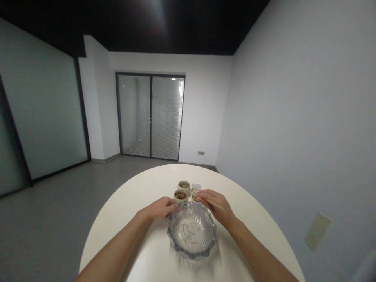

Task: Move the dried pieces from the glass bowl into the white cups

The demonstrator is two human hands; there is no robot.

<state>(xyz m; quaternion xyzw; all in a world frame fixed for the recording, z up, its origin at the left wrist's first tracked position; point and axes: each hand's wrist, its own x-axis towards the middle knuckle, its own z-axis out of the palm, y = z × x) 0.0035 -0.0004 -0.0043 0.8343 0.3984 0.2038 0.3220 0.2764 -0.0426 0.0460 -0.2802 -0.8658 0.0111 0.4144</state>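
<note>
A clear faceted glass bowl (192,250) with a scalloped rim stands on the table close to me. My left hand (163,207) is closed at the bowl's upper left rim, thumb and fingers against the glass. In my right hand (216,205) is a pale, thin wooden utensil (216,204), which looks like chopsticks. Its tip reaches over the small containers behind the bowl. Brown pieces fill a small round cup (180,195); behind it stands another round cup (184,185). Beside them a white container (196,186) is partly hidden by my right hand.
The round cream-white table (132,235) carries all these things. A white wall (293,117) with a socket plate (318,231) rises on the right. Glass doors (151,117) stand at the back, and a frosted partition (44,109) is on the left above grey floor (58,219).
</note>
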